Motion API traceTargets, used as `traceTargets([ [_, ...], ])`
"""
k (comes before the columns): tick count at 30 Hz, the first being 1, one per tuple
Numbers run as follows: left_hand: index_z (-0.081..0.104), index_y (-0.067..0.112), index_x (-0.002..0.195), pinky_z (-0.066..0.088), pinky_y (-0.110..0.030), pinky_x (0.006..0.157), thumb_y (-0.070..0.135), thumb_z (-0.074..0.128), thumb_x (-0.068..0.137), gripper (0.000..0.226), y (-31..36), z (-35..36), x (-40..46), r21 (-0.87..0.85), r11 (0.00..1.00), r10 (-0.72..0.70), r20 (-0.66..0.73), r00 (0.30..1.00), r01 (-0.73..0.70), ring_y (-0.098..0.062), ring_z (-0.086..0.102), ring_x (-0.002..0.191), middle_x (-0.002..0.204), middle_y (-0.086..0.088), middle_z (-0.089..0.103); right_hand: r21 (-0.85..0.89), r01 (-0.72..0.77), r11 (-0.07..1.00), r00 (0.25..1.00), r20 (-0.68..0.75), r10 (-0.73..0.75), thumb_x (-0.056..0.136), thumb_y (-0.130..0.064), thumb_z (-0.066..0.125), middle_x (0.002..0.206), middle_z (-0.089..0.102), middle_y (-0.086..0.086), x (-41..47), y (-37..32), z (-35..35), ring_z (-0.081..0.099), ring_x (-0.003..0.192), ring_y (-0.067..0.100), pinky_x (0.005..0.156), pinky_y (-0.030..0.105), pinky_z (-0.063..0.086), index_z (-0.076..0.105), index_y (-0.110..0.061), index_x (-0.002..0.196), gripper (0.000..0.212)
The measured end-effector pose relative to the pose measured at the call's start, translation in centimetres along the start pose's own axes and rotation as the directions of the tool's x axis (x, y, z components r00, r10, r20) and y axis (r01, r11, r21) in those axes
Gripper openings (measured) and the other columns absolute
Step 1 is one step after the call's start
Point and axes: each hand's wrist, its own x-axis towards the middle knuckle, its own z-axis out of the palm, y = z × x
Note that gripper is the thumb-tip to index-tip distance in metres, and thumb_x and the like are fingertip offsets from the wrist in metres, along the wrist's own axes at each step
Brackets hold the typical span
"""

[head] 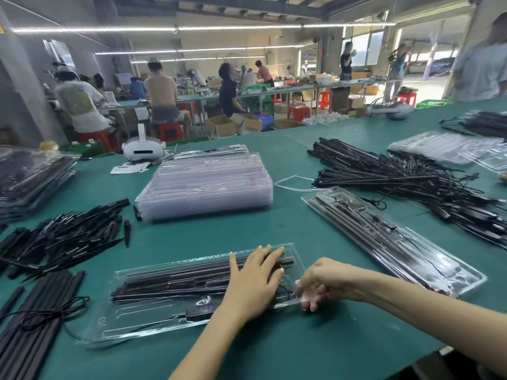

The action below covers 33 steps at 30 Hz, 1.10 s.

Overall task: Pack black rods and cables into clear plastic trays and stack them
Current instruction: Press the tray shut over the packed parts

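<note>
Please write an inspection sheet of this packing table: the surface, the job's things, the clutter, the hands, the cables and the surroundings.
Surface: green table, crowded with stock.
Job's things: near tray holds black rods; second filled tray lies to the right; stack of empty clear trays behind; loose rod piles at left and right.
Clutter: white headset and paper slips at the far edge.
Hands: left hand presses flat on the rods; right hand curls at the near tray's right end, grip unclear.
Cables: thin black cable coiled over the rods at lower left.
Surroundings: workers at benches, red stools, cardboard boxes.
</note>
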Motion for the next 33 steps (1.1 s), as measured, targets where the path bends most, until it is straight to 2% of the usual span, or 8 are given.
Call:
traceTargets([
  [6, 0.016, 0.036, 0.150, -0.003, -0.062, 0.111, 0.060, 0.057, 0.083, 0.082, 0.4, -3.9, 3.5, -0.033, 0.996, -0.071, 0.203, 0.977, 0.079, -0.016, 0.010, 0.145, 0.156, 0.000, 0.019, -0.021, 0.092, 0.996, 0.992, -0.080, -0.093, 0.085, -0.005, 0.055, 0.048, 0.059, 0.003, -0.2, 0.1, 0.0, 0.059, 0.040, 0.012, 0.039, 0.013, 0.035, 0.062, -0.004, 0.074, 0.013],
  [9, 0.023, 0.035, 0.146, 0.003, -0.067, 0.110, 0.064, 0.066, 0.073, 0.090, 1.4, -5.1, 5.0, 0.018, 0.996, -0.094, 0.298, 0.950, 0.093, -0.023, 0.022, 0.140, 0.145, -0.005, 0.030, 0.024, 0.052, 0.998, 0.996, -0.079, -0.050, 0.081, -0.003, 0.054, 0.050, 0.060, 0.007, 0.0, -0.1, -0.2, 0.060, 0.040, 0.014, 0.037, 0.015, 0.034, 0.061, -0.003, 0.074, 0.010],
  [16, 0.022, 0.032, 0.145, 0.003, -0.066, 0.110, 0.054, 0.076, 0.068, 0.096, 2.6, -4.0, 5.5, 0.045, 0.979, -0.199, 0.410, 0.890, 0.198, -0.026, 0.014, 0.140, 0.146, -0.010, 0.022, 0.099, -0.021, 0.995, 0.998, -0.063, 0.027, 0.079, 0.004, 0.055, 0.056, 0.055, 0.018, 0.2, 0.9, 0.1, 0.059, 0.040, 0.022, 0.042, 0.019, 0.035, 0.060, 0.007, 0.077, 0.006],
  [18, 0.026, 0.026, 0.145, 0.006, -0.061, 0.113, 0.056, 0.078, 0.065, 0.100, 2.7, -4.1, 5.6, 0.060, 0.973, -0.228, 0.405, 0.886, 0.223, -0.026, 0.016, 0.140, 0.146, -0.009, 0.021, 0.158, -0.042, 0.986, 0.996, -0.066, 0.053, 0.079, 0.004, 0.059, 0.054, 0.053, 0.015, -0.1, 1.3, 0.0, 0.058, 0.040, 0.022, 0.042, 0.021, 0.038, 0.059, 0.009, 0.082, 0.006],
  [21, 0.036, 0.016, 0.138, 0.020, -0.053, 0.111, 0.056, 0.082, 0.058, 0.101, 3.1, -4.4, 5.9, 0.112, 0.966, -0.256, 0.368, 0.894, 0.231, -0.026, 0.027, 0.133, 0.140, -0.009, 0.029, 0.212, -0.064, 0.975, 0.995, -0.057, 0.077, 0.080, 0.003, 0.061, 0.044, 0.046, 0.007, -0.4, 1.7, -0.2, 0.054, 0.036, 0.018, 0.034, 0.018, 0.035, 0.057, 0.005, 0.072, 0.009],
  [24, 0.039, 0.013, 0.134, 0.022, -0.049, 0.107, 0.055, 0.085, 0.053, 0.102, 3.5, -4.8, 6.5, 0.103, 0.958, -0.286, 0.305, 0.908, 0.267, -0.028, 0.034, 0.129, 0.135, -0.009, 0.033, 0.205, -0.040, 0.978, 0.994, -0.088, 0.059, 0.080, -0.002, 0.061, 0.047, 0.056, 0.009, -0.6, 1.6, -0.3, 0.057, 0.037, 0.016, 0.037, 0.018, 0.031, 0.057, 0.000, 0.065, 0.015],
  [28, 0.037, 0.009, 0.137, 0.028, -0.048, 0.104, 0.068, 0.079, 0.052, 0.111, 3.4, -5.3, 7.3, 0.040, 0.937, -0.346, 0.214, 0.913, 0.346, -0.029, 0.041, 0.129, 0.140, -0.009, 0.037, 0.266, 0.085, 0.960, 0.962, -0.273, -0.010, 0.078, -0.004, 0.063, 0.043, 0.053, 0.002, 0.2, 0.8, -1.5, 0.043, 0.029, 0.008, 0.031, 0.015, 0.027, 0.055, -0.007, 0.056, 0.023],
  [33, 0.056, 0.006, 0.112, 0.049, -0.034, 0.083, 0.070, 0.075, 0.057, 0.086, 1.4, -6.2, 8.2, -0.148, 0.884, -0.423, 0.151, 0.893, 0.444, -0.027, 0.062, 0.106, 0.117, -0.009, 0.065, 0.233, 0.138, 0.963, 0.901, -0.434, -0.024, 0.068, -0.009, 0.071, 0.044, 0.044, 0.000, 2.0, -1.1, -2.8, 0.032, 0.038, 0.009, 0.041, 0.019, 0.021, 0.058, -0.009, 0.066, 0.014],
])
